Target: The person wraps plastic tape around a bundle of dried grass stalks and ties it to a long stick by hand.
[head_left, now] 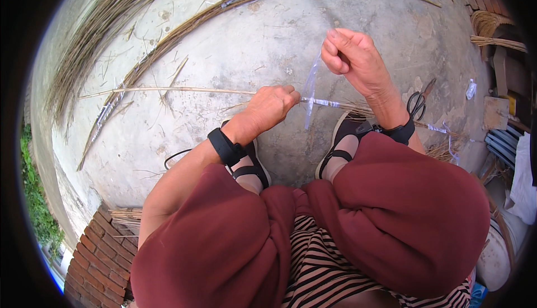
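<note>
Wrapping: stick bundle (353, 107) runs sideways just past the shoes (249, 165).
Left hand (271, 105): fingers closed around the bundle.
Right hand (355, 59): fingers pinching the clear strip (311, 87), raised.
Progress: silvery bands (327, 103) on, right of left hand; loose strip probably needs winding.
Farther floor (363, 20): long bent bundle (182, 29), banded in several places; thick sheaf (100, 34), no bands visible.

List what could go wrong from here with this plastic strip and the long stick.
The thin plastic strip pinched in the right hand might tear or slip free. If the left hand loosens, the long stick may turn and slacken the wrap. The scissors lie close to the right wrist, so a sweep might knock them.
</note>
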The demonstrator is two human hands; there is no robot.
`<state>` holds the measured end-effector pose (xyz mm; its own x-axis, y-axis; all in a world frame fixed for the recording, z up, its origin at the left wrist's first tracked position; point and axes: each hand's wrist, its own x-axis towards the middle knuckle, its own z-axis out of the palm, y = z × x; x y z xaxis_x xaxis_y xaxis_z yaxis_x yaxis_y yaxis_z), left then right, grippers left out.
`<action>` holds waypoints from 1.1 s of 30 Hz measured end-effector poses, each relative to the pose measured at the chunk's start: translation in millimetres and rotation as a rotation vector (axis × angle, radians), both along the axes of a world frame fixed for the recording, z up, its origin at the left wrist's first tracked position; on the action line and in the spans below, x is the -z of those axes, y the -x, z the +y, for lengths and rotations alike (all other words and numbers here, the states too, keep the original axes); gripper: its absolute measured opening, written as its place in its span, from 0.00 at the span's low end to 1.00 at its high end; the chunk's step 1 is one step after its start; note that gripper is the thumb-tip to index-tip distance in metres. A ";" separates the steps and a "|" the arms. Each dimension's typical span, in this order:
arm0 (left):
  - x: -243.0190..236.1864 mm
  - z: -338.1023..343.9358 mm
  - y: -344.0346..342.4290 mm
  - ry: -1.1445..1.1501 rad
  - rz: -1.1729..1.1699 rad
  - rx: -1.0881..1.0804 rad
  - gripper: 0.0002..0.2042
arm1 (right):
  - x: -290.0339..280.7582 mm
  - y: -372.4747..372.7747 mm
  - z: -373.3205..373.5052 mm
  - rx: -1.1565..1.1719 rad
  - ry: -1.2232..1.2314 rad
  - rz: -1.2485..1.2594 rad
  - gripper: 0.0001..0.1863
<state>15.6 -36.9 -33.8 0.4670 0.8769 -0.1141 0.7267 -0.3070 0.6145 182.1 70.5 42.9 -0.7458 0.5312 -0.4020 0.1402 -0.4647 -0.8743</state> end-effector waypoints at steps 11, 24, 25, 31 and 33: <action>-14.4 -13.6 -6.7 -0.120 0.005 -0.037 0.08 | 51.3 10.5 18.4 0.325 0.025 0.151 0.14; 2.6 -1.0 10.0 0.090 -0.084 -0.074 0.06 | 3.7 -18.1 6.3 0.120 -0.461 -0.545 0.17; 3.4 2.9 9.7 0.109 -0.140 -0.075 0.07 | 4.3 -23.6 -1.0 -0.024 -0.338 -0.531 0.17; -12.3 19.8 14.5 0.157 -0.055 -0.069 0.07 | 34.5 -18.5 -74.3 -0.441 0.021 -0.459 0.23; -20.8 25.6 13.3 0.169 -0.040 -0.055 0.07 | 49.7 -20.3 -82.2 -0.287 0.063 -0.399 0.36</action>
<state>2.3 -11.4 -12.9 0.4256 0.8712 -0.2445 0.7138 -0.1571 0.6825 202.5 -11.7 -6.8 -0.6401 0.2922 -0.7105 0.5880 -0.4089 -0.6979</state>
